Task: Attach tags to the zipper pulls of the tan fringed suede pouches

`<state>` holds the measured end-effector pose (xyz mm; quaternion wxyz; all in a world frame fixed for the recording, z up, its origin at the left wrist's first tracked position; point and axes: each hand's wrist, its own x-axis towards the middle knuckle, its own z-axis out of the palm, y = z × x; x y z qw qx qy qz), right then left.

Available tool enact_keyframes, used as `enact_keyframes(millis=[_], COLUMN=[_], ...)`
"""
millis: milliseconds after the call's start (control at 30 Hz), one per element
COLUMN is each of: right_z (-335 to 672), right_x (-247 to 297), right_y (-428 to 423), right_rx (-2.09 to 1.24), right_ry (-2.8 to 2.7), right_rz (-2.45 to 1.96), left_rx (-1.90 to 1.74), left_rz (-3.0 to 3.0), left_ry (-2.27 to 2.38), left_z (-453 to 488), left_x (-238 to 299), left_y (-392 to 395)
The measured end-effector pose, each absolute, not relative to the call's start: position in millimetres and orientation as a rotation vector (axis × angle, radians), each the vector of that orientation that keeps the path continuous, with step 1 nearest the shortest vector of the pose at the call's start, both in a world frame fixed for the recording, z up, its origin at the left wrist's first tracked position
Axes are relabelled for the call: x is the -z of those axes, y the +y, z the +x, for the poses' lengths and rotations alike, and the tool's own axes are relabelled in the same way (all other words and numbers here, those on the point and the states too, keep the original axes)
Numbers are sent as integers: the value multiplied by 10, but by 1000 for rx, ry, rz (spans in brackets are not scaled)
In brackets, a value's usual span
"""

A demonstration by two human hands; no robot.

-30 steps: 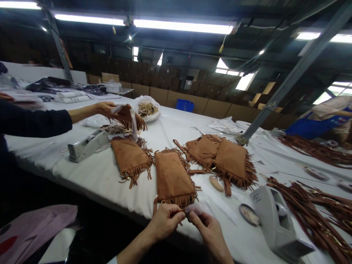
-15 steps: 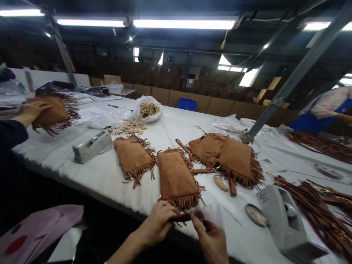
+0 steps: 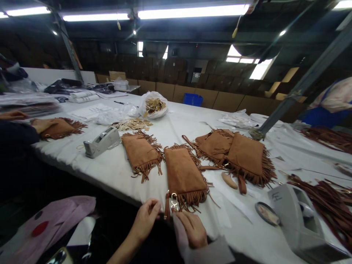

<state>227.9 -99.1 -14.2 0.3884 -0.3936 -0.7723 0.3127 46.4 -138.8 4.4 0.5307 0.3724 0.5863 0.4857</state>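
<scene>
A brown suede fringed bag (image 3: pixel 183 175) lies in front of me on the white-covered table (image 3: pixel 115 172), its strap end and gold metal clasp (image 3: pixel 173 201) hanging at the near edge. My left hand (image 3: pixel 147 217) is just left of the clasp, fingers curled into a pinch; what it holds is hidden. My right hand (image 3: pixel 193 228) rests just below the fringe, fingers pressed together on a thin translucent sheet (image 3: pixel 177 231) at the table's edge.
Three more fringed bags (image 3: pixel 141 152) (image 3: pixel 214 145) (image 3: pixel 247 157) lie beyond. Tape dispensers stand at right (image 3: pixel 299 220) and left (image 3: pixel 101 142). A wooden tool (image 3: pixel 229 180), a round lid (image 3: pixel 266 213) and brown straps (image 3: pixel 327 205) are at right. A co-worker's hand (image 3: pixel 40 125) holds a bag at left.
The strap end and clasp now hang free at the table's edge. My hands have dropped lower and drawn apart. The co-worker has laid a fringed bag down at far left.
</scene>
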Motion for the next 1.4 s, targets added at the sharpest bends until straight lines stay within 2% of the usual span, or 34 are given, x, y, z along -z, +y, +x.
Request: enact_keyframes(millis=[67,133,233,400,600,833,1033,1200,1400], right_z=[2214,2144,2117,2188,2034,2073,2111,2149,2146], right_x=[188,211,162,-82,-144,-63,-135,-125,-63], right_y=[-1078,-1151,-1134,-751,-449,-333,-271,-210,-163], right_rx=[-522,-432,-562,-797,-855,-902,-1122,-1362,-1773], right_ry=[-2117,-2191,-2124,-1875,-2225,-2226,-2071,-1814,-1558], right_rz=[-889,-775,-809,-1264,-980,-925,-905,-1057,-1022], left_rx=[-918,-735,-727,-776,-711,-834,-887,-861,-781], left_rz=[537,426,571,990,976,972,1146,1159,1203], left_ry=[1147,934,979,1071,1027,1267,1286,1279,1345], left_z=[413,397,358,136,49,133,241,314,361], left_x=[-18,19,74,-9,-50,205,43,-91,-177], left_y=[-1567,-1700,-1768,-1708,-1648,-1549,-1333,-1210,-1154])
